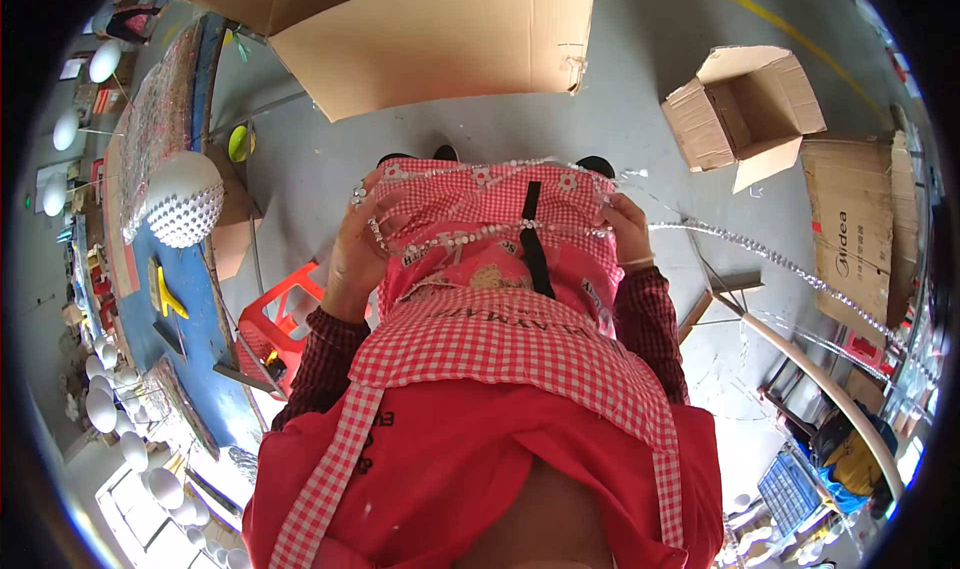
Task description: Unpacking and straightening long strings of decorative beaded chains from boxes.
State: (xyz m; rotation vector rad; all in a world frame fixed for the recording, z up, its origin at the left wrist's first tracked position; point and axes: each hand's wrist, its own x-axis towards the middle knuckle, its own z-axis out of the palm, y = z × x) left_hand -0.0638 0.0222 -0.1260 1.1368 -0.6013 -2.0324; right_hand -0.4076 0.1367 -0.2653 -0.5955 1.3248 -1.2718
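A strand of clear rhinestone trim runs across my lap over a red checked apron. My left hand has its fingers closed around the strand's left part, and a few shiny stones show by its fingertips. On the other side, my right hand pinches the strand. Past it, a longer rhinestone rope stretches away to the right. Another thin clear strand lies along the apron's far edge. A black strap-like strip crosses the apron between my hands.
Left is a blue worktable with a yellow-handled tool; a white ball partly studded with stones is near it. A red plastic stool stands beside it. Cardboard boxes are ahead and right, near a curved pole.
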